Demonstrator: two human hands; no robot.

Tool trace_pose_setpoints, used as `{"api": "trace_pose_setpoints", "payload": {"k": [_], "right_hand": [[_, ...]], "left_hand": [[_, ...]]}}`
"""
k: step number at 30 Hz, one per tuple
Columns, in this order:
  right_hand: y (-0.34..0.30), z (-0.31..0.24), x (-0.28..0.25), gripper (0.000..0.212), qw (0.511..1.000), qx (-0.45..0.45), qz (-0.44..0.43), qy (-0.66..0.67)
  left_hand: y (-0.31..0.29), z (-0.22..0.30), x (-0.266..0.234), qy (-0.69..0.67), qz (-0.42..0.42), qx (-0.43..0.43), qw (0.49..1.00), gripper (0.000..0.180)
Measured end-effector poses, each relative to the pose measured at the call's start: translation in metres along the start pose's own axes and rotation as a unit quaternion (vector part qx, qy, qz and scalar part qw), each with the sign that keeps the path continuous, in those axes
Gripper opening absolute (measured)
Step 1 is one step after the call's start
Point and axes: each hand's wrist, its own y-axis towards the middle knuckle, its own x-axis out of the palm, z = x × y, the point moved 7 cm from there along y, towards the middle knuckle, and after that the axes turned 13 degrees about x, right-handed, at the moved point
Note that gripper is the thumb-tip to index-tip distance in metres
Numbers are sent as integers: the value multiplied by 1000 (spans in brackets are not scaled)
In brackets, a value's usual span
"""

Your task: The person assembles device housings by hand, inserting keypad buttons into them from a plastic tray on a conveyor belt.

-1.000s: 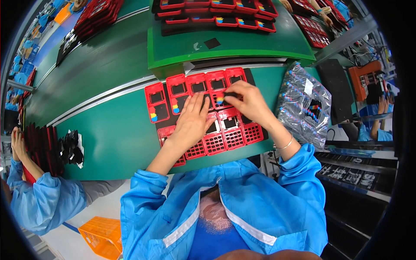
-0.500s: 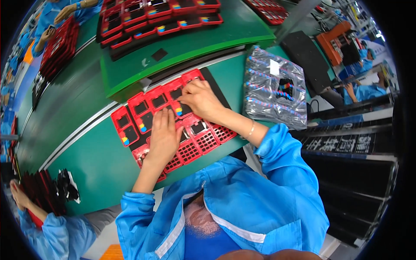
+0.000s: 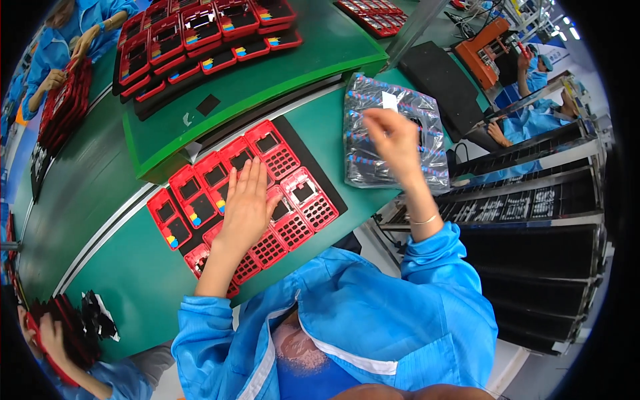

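My left hand lies flat with fingers stretched out over a red plastic phone-like casing in the far row, partly hiding it. Several such red casings stand in two rows on a black mat. Those in the near row show grids of key holes; some far ones carry yellow and blue bits. To the right, my right hand is raised over a clear plastic-wrapped pack with red and blue dotted lines. Its fingers are bent and somewhat blurred; nothing can be made out in them.
Beyond the casings stands a green raised shelf bearing stacked trays of red casings. A black slab and an orange machine sit far right. Co-workers handle red casings at the far left and lower left.
My right hand has left the far-row casing and moved right, over the wrapped pack, uncovering the rightmost casings. My left hand stays flat on the casings. The whole view has shifted slightly.
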Motion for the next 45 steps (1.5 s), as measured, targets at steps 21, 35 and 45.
{"api": "trace_pose_setpoints", "payload": {"k": [21, 35, 45], "right_hand": [[38, 146, -63, 41, 829, 203, 42, -519], [-11, -33, -30, 40, 948, -30, -317, 9], [-98, -96, 95, 30, 935, -261, -239, 5]], "left_hand": [[1, 0, 3, -51, -46, -22, 997, 70], [14, 34, -34, -665, 156, -93, 725, 79], [-16, 58, 3, -862, 298, -206, 355, 47]]}}
